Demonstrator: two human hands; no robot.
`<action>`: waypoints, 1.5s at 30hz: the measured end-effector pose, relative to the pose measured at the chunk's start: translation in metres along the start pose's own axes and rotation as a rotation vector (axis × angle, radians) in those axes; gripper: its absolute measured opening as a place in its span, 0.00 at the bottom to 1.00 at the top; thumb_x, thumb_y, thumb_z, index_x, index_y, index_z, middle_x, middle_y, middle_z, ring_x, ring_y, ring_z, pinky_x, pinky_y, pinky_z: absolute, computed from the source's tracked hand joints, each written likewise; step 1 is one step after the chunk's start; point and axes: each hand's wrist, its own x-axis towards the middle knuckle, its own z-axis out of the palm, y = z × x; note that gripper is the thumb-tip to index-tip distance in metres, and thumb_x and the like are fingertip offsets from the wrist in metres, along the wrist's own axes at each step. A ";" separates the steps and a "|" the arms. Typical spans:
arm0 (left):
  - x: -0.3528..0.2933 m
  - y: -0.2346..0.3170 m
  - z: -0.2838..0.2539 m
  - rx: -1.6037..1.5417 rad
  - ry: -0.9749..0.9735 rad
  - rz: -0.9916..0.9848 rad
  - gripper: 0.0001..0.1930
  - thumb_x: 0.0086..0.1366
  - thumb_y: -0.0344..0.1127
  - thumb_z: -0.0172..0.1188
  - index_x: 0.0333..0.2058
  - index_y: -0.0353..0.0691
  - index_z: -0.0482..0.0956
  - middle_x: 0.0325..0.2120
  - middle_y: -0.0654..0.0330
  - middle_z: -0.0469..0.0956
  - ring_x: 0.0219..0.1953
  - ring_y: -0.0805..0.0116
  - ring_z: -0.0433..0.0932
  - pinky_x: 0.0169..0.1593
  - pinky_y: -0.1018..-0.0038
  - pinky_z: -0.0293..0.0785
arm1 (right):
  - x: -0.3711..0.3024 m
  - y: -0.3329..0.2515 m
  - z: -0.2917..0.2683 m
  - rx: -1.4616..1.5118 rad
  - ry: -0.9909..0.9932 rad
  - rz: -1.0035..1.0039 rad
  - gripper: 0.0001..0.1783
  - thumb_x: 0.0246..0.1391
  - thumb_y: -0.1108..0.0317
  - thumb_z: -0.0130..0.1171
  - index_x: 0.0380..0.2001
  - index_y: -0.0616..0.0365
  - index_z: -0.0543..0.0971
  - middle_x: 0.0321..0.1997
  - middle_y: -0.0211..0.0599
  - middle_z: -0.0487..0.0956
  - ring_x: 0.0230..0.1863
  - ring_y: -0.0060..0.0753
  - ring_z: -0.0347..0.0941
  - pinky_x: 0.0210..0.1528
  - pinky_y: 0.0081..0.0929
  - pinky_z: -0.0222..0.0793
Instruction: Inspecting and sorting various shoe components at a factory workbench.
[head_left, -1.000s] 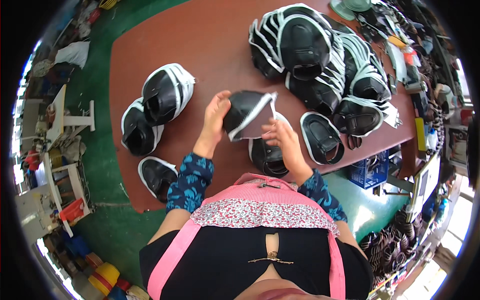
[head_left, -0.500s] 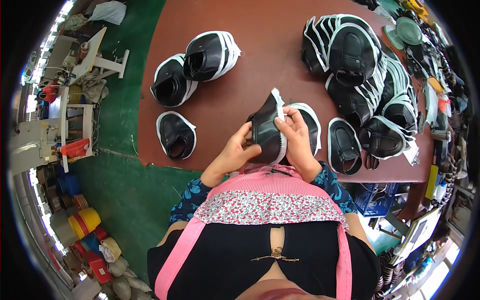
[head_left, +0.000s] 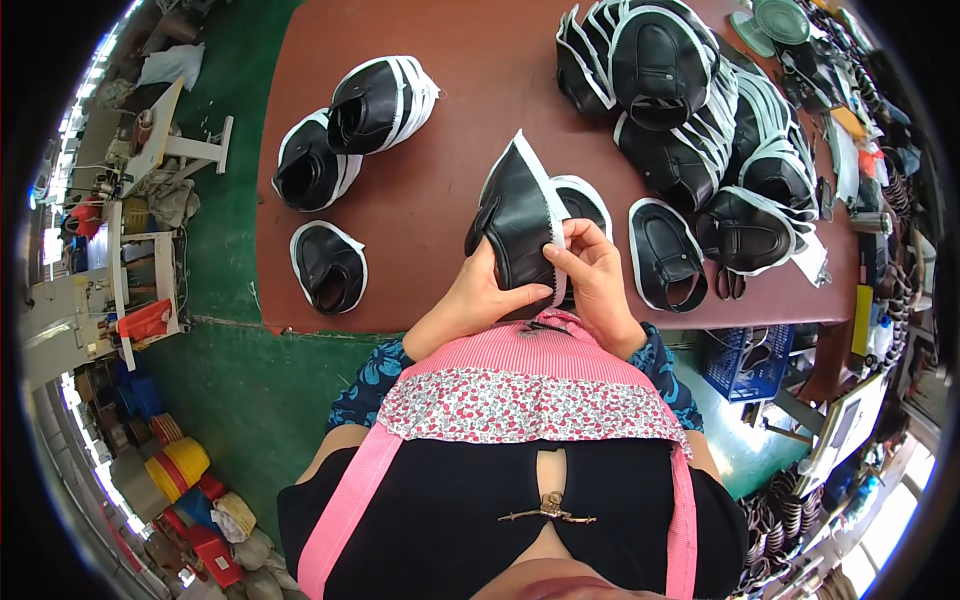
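Between my hands, above the near edge of the table, is a black leather shoe upper (head_left: 520, 238) with a white stitched edge, its pointed end up. My left hand (head_left: 478, 298) grips it from the left, fingers partly inside and thumb across the front. My right hand (head_left: 592, 270) pinches the white edge on its right side between thumb and fingers. Just behind it lies another shoe upper (head_left: 583, 197), partly hidden by the held one and my right hand. Right of my right hand a single shoe upper (head_left: 665, 252) lies flat.
On the reddish-brown table (head_left: 470, 90), nested shoe uppers (head_left: 385, 105) sit at the left, with a single upper (head_left: 328, 268) nearer. Larger stacks of uppers (head_left: 665, 70) fill the right side. A green fan-like object (head_left: 780, 22) stands far right; a blue crate (head_left: 748, 362) is below the table's right edge.
The held shoe upper has been turned and opened out, showing more of its side and pointed end. My left fingers have moved further inside it. The whole view has shifted slightly.
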 end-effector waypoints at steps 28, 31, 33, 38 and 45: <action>-0.028 -0.045 -0.018 0.668 0.189 0.092 0.48 0.50 0.45 0.85 0.65 0.25 0.73 0.56 0.41 0.76 0.59 0.42 0.80 0.61 0.55 0.78 | -0.008 0.061 0.003 0.032 0.017 0.361 0.15 0.71 0.63 0.68 0.51 0.65 0.86 0.44 0.35 0.89 0.35 0.26 0.83 0.35 0.26 0.80; -0.028 -0.047 -0.018 0.650 0.167 0.058 0.49 0.50 0.42 0.86 0.67 0.26 0.71 0.56 0.41 0.77 0.59 0.43 0.81 0.61 0.58 0.79 | -0.006 0.050 0.007 0.107 0.077 0.416 0.15 0.72 0.61 0.67 0.47 0.65 0.86 0.42 0.36 0.89 0.36 0.25 0.83 0.37 0.26 0.80; -0.024 -0.049 -0.018 0.713 0.163 0.063 0.46 0.54 0.39 0.85 0.66 0.27 0.72 0.56 0.46 0.81 0.56 0.52 0.84 0.59 0.63 0.81 | -0.004 0.040 0.012 0.157 0.117 0.413 0.15 0.72 0.61 0.67 0.43 0.66 0.86 0.40 0.39 0.89 0.35 0.27 0.85 0.37 0.27 0.81; -0.010 -0.049 -0.013 0.049 0.055 -0.238 0.27 0.71 0.43 0.74 0.57 0.29 0.77 0.51 0.57 0.85 0.50 0.73 0.84 0.53 0.75 0.82 | -0.006 0.043 -0.005 0.031 0.049 0.363 0.13 0.72 0.64 0.66 0.46 0.67 0.86 0.44 0.40 0.89 0.41 0.29 0.87 0.46 0.28 0.84; -0.011 -0.058 0.004 0.030 0.204 -0.097 0.27 0.76 0.56 0.68 0.41 0.30 0.81 0.34 0.63 0.85 0.37 0.80 0.80 0.40 0.77 0.79 | -0.019 0.058 -0.001 -0.457 0.119 -0.070 0.17 0.72 0.64 0.68 0.32 0.68 0.88 0.46 0.34 0.84 0.39 0.18 0.77 0.37 0.23 0.71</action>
